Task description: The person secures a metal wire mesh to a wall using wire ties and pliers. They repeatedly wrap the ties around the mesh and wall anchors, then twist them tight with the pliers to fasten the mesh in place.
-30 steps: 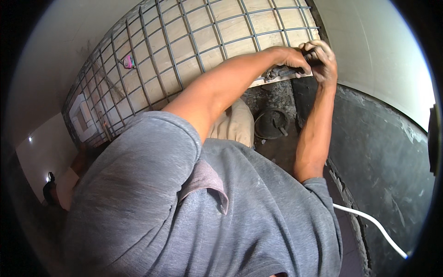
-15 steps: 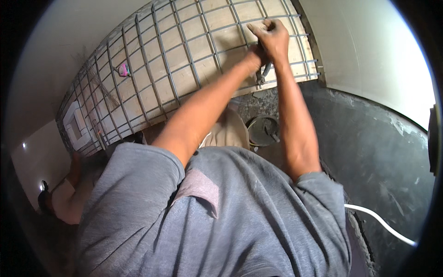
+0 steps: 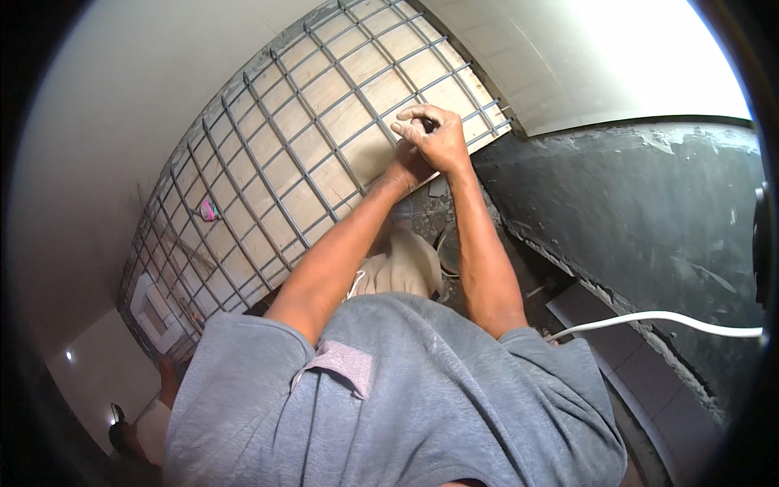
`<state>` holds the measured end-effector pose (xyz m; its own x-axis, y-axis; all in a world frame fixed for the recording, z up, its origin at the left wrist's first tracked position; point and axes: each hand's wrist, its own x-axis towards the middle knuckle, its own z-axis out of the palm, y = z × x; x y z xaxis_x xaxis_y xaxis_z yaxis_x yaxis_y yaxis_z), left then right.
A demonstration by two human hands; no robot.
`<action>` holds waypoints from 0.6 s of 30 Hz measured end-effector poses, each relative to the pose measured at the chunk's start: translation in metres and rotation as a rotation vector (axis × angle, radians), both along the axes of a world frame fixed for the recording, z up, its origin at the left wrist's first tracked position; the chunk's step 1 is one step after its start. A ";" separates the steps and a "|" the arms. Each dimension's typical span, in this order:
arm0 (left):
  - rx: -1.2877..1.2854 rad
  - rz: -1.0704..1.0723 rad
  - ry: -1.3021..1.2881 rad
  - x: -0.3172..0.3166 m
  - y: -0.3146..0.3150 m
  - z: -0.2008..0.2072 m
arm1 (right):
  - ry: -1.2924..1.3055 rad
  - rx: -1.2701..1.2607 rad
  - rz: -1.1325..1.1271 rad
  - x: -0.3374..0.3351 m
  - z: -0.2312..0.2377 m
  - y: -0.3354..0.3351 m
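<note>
Grid of slim, dark-grey steel rods [image 3: 306,174] spreads beyond and left of the hands; probably stiff, heavy, best gripped near crossings. Right hand [image 3: 444,143], curled around a small dark object [image 3: 428,125], overlaps left hand [image 3: 411,165], whose grip is hidden.

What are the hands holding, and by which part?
The right hand curls around a dark thing; which part, and what the left hand holds, can't be told.

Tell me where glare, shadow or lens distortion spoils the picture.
All in the head view: glare washes out the pale wall panel, upper right; fisheye distortion curves the steel grid; soft shadow falls on the wooden board beside the left hand; the lower-left edge is too dark for detail.
</note>
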<state>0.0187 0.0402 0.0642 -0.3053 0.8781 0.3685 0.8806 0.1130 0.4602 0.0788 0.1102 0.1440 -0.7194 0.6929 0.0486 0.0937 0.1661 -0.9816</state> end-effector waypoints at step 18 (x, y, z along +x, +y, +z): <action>0.039 0.149 -0.591 0.030 -0.004 -0.027 | 0.135 0.362 -0.598 -0.010 -0.003 -0.033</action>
<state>0.0483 0.0358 0.0370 -0.5861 0.7997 0.1301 0.4508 0.1884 0.8725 0.0692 0.0775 0.1411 -0.1926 0.8905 0.4122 0.1520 0.4420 -0.8840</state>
